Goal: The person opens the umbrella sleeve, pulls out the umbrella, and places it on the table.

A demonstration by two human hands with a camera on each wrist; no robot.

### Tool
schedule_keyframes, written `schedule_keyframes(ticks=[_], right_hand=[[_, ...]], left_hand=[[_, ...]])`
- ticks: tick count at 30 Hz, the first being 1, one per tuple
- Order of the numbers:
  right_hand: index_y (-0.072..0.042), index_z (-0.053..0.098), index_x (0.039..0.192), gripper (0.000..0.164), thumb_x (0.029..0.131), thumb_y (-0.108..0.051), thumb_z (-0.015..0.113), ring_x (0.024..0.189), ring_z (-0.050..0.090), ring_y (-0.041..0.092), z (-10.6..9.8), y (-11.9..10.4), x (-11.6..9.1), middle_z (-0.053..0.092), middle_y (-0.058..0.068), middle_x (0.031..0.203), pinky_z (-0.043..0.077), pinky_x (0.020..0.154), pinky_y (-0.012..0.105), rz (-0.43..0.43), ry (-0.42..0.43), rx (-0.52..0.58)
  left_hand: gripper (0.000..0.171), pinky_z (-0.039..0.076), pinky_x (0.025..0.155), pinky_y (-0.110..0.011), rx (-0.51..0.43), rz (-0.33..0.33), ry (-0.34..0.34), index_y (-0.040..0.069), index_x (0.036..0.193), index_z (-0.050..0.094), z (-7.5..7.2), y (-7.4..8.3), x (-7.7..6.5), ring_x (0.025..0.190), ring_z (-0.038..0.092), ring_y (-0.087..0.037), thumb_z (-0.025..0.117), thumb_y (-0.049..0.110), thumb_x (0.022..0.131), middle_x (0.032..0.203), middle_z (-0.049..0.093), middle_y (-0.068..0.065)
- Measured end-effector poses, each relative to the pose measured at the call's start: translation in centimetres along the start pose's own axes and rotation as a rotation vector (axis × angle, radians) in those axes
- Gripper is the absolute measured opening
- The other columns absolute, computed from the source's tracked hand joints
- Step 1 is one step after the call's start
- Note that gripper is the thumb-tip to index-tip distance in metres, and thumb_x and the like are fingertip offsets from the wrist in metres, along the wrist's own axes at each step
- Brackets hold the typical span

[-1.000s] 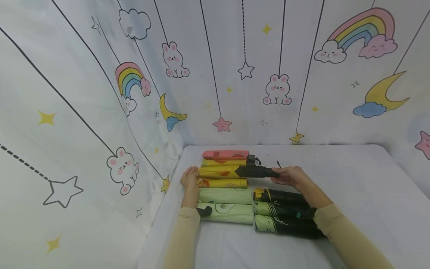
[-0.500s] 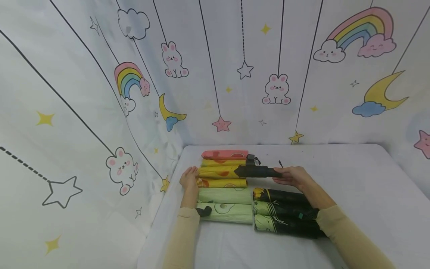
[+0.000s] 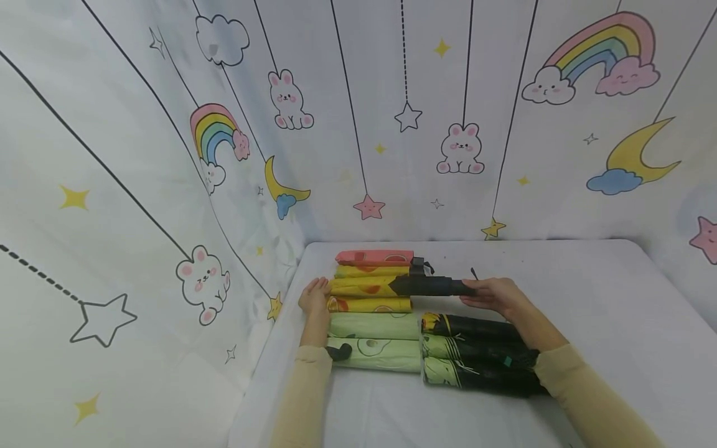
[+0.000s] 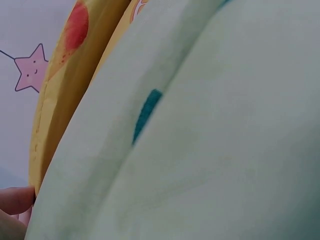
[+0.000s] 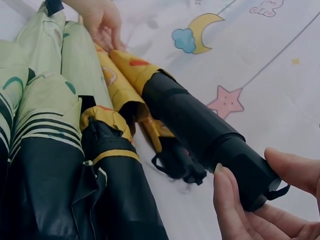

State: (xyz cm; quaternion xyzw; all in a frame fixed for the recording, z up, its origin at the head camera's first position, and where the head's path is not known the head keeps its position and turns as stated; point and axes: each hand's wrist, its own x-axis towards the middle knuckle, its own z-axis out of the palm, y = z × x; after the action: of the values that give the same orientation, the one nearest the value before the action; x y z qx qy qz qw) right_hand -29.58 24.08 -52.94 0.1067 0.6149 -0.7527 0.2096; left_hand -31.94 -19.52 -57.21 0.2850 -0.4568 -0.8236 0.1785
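**Folded umbrella held at both ends**

Head view: a white tabletop (image 3: 588, 311) sits against cartoon-print curtains (image 3: 140, 155). My left hand (image 3: 315, 296) presses straight fingers on the yellow umbrella (image 3: 364, 287)'s end, apparently bracing it; my right hand (image 3: 495, 294) grips its black handle end (image 3: 431, 286). Open room lies rightward.

Left wrist view: green fabric (image 4: 200, 140) fills the frame.

Right wrist view: thumb and fingers (image 5: 232, 210) curl round the handle; black-and-green umbrellas (image 5: 45, 165) crowd the near side.

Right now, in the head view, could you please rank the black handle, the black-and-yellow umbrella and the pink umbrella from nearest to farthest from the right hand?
1. Black handle: touched at its end by the right hand.
2. Black-and-yellow umbrella: just in front of the hand, toward the person.
3. Pink umbrella: far-left, at the back of the row.
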Motion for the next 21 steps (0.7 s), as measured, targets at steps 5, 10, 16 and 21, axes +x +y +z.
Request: schedule_keyframes(ticks=[5,10,16,21], right_hand=[[0.012,0.046,0.138,0.060,0.095,-0.014,0.078,0.093,0.078,0.030,-0.3,0.0,-0.4,0.078,0.013,0.100,0.055,0.103,0.051,0.000,0.001,-0.005],[0.009,0.055,0.131,0.045,0.096,-0.010,0.077,0.092,0.078,0.031,-0.7,0.0,-0.5,0.078,0.014,0.099,0.053,0.104,0.053,-0.004,0.001,0.017],[0.004,0.064,0.120,0.028,0.098,-0.010,0.074,0.092,0.078,0.030,-1.4,0.1,-0.6,0.078,0.013,0.101,0.051,0.105,0.054,-0.023,-0.021,0.026],[0.005,0.061,0.127,0.034,0.099,-0.011,0.073,0.096,0.078,0.030,-1.8,0.1,-1.0,0.077,0.012,0.103,0.052,0.105,0.052,-0.028,-0.038,0.006]], left_hand=[[0.054,0.053,0.108,-0.037,-0.003,0.000,-0.004,-0.009,0.147,0.051,0.0,0.0,0.0,0.135,0.058,-0.033,0.058,-0.020,0.094,0.143,0.060,-0.026],[0.053,0.053,0.109,-0.039,0.009,0.008,-0.004,-0.009,0.146,0.052,-0.1,0.0,0.0,0.134,0.059,-0.034,0.059,-0.019,0.094,0.142,0.061,-0.026],[0.053,0.052,0.110,-0.041,0.007,0.013,-0.013,-0.010,0.146,0.051,-0.3,-0.1,0.0,0.134,0.059,-0.035,0.060,-0.018,0.095,0.142,0.060,-0.028],[0.052,0.053,0.109,-0.040,0.009,0.010,-0.013,-0.010,0.146,0.051,-0.3,-0.2,0.1,0.134,0.059,-0.035,0.060,-0.017,0.095,0.143,0.060,-0.027]])
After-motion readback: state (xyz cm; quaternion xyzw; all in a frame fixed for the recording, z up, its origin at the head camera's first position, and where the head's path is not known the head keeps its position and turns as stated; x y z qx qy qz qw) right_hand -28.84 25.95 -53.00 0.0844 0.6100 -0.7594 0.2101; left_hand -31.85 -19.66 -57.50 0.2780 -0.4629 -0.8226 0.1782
